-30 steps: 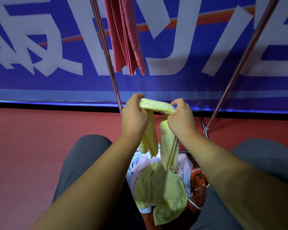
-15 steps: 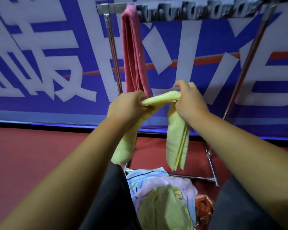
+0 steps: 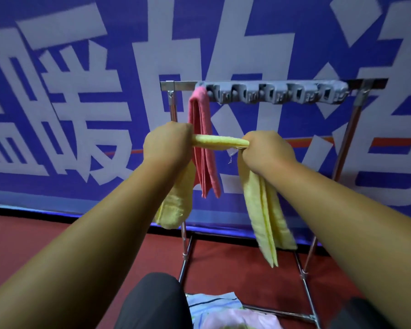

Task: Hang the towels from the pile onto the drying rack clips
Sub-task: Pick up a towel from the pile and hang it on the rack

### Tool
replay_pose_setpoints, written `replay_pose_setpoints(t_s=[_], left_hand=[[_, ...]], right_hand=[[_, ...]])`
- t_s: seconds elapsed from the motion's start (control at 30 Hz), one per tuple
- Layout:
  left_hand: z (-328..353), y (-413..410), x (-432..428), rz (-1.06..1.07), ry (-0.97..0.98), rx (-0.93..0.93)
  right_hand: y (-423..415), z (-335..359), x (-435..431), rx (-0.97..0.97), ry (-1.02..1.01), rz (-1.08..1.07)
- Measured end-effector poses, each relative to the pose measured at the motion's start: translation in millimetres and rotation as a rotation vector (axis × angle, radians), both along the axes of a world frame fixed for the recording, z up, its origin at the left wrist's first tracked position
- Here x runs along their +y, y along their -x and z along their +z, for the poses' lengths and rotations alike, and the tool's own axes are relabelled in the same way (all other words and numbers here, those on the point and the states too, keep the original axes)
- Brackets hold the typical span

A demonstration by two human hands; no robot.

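While the big blue banner [image 3: 81, 91] fills the back, the drying rack [image 3: 356, 119] stands before it with a pink towel [image 3: 201, 138] hanging from its gray clips [image 3: 275, 92]. Both hands, left hand [image 3: 167, 141] and right hand [image 3: 266, 148], have fingers curled tight around the yellow towel [image 3: 220, 141], stretched between them below the clips. More towels in the pile [image 3: 214, 309] lie on the floor.

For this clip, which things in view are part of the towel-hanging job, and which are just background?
Part of the job:
yellow towel, held between left hand and right hand
pink towel, already hanging at the leftmost clip
row of grey clips on the drying rack
pile of towels on the floor

Background:
blue banner with white characters
red floor
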State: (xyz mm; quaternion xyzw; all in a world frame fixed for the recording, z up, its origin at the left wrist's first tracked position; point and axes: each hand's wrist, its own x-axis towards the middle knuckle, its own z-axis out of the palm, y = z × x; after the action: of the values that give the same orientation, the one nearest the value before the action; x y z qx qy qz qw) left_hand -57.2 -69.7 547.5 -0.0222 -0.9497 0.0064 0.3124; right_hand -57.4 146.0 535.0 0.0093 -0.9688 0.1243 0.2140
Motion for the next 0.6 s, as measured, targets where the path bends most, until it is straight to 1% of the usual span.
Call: replay_pose_setpoints(t_s=[0.1, 0.17, 0.3, 0.43, 0.6], left_hand=[[19.6, 10.2, -3.4, 0.026, -0.080, -0.038], [32.1, 17.2, -6.2, 0.030, -0.121, -0.046], [54.4, 30.1, -13.2, 0.063, -0.125, 0.002], [73.2, 45.4, -19.9, 0.096, -0.188, 0.034], [96.7, 71.0, -28.3, 0.092, -0.271, 0.067]], right_hand=[[4.6, 23.9, -7.0, -0.007, 0.025, -0.009], [9.8, 36.7, -11.3, -0.007, 0.078, -0.007], [21.4, 59.3, -21.8, 0.006, 0.163, 0.006], [37.4, 80.7, -32.5, 0.039, 0.150, 0.036], [68.2, 104.3, -41.2, 0.124, 0.107, 0.008]])
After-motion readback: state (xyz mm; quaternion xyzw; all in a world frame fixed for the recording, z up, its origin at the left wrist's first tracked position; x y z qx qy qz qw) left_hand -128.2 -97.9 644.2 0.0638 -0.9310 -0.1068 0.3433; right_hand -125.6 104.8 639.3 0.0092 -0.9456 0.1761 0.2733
